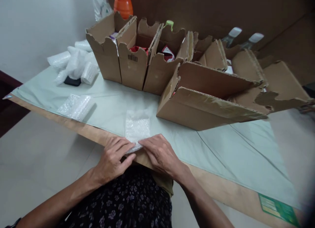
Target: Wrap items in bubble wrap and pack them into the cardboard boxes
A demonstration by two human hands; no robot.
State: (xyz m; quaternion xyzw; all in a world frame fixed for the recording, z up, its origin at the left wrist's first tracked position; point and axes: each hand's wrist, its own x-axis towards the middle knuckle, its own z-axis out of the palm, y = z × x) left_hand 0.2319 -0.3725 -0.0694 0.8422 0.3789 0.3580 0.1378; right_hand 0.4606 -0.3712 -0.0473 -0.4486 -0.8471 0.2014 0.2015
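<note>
A small sheet of clear bubble wrap (137, 125) lies flat on the pale green table cover (221, 146), its near end at the table's front edge. My left hand (113, 157) and my right hand (158, 152) both rest on that near end, fingers curled and pressing down on the wrap. The fingertips of the two hands almost meet at the middle of the sheet's edge. What lies under the hands is hidden.
A row of open cardboard boxes (134, 62) stands at the back with items inside. One long box (209, 100) lies on its side just right of the wrap. A bubble wrap piece (76, 106) and a pile of rolls (73, 64) sit at the left.
</note>
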